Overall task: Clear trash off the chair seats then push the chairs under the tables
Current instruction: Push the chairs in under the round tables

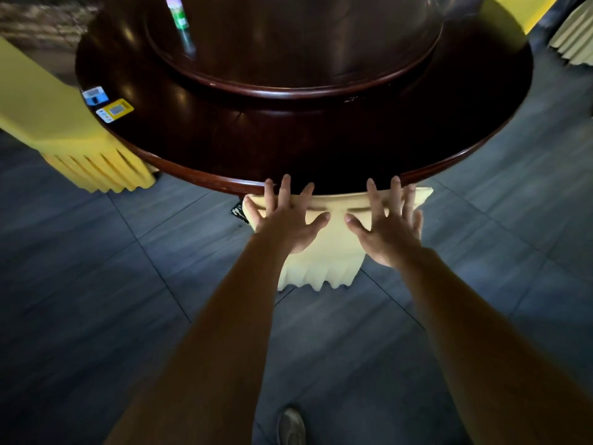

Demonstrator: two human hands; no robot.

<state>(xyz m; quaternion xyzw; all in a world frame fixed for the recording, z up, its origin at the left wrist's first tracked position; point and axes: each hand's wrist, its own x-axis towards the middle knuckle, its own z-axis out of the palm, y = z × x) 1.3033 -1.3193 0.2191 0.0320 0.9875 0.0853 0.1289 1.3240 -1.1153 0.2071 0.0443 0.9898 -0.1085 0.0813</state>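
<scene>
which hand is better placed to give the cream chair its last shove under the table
Neither clearly: left hand and right hand lie flat, open, evenly spread on the cream chair back.

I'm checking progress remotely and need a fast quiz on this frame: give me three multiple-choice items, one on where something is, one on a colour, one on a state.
1. Where do the two small cards lie?
A. on the floor
B. on the table near its left edge
C. on the cream chair

2. What colour is the cover of the chair at the left?
A. yellow
B. red
C. blue

3. How are the hands placed on the cream chair?
A. fists closed around its legs
B. lifted clear of it
C. open, fingers spread, flat on its back

Answers: B, the cards sit on the dark round table by its left rim. A, that cover is bright yellow. C, the left hand and right hand press open-palmed on the chair's back, which stands at the table's edge.
</scene>
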